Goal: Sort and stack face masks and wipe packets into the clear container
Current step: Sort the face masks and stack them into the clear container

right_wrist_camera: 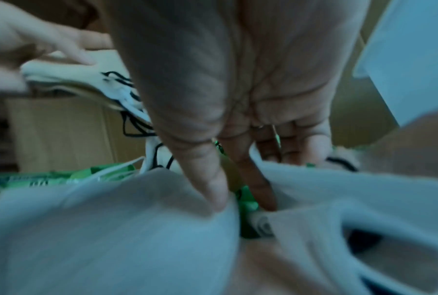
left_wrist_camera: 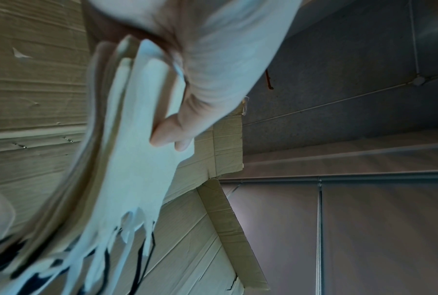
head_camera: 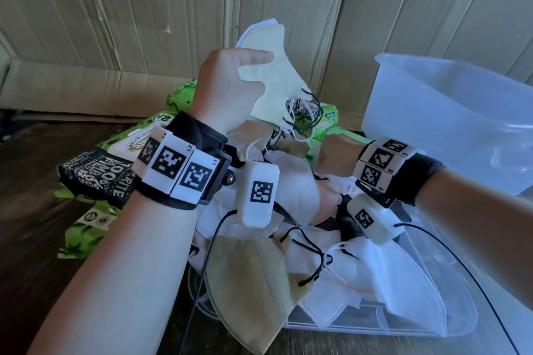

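My left hand (head_camera: 253,72) holds up a small stack of pale folded face masks (head_camera: 271,46), thumb on one side and fingers on the other; their ear loops dangle below. The left wrist view shows the thumb (left_wrist_camera: 169,131) pressed on the same masks (left_wrist_camera: 137,179). My right hand (head_camera: 328,158) reaches down into a loose pile of white and beige masks (head_camera: 288,274), its fingertips hidden there. Seen from the right wrist, its straight fingers (right_wrist_camera: 253,179) part white masks (right_wrist_camera: 111,229) over a green wipe packet (right_wrist_camera: 248,229). The clear container (head_camera: 418,89) stands at the back right.
Green wipe packets (head_camera: 83,236) and a black one (head_camera: 95,179) lie at the left on the dark table. More green packets (head_camera: 326,118) sit behind the pile. A clear shallow tray (head_camera: 418,323) lies under the masks in front. Cardboard walls (head_camera: 115,23) close off the back.
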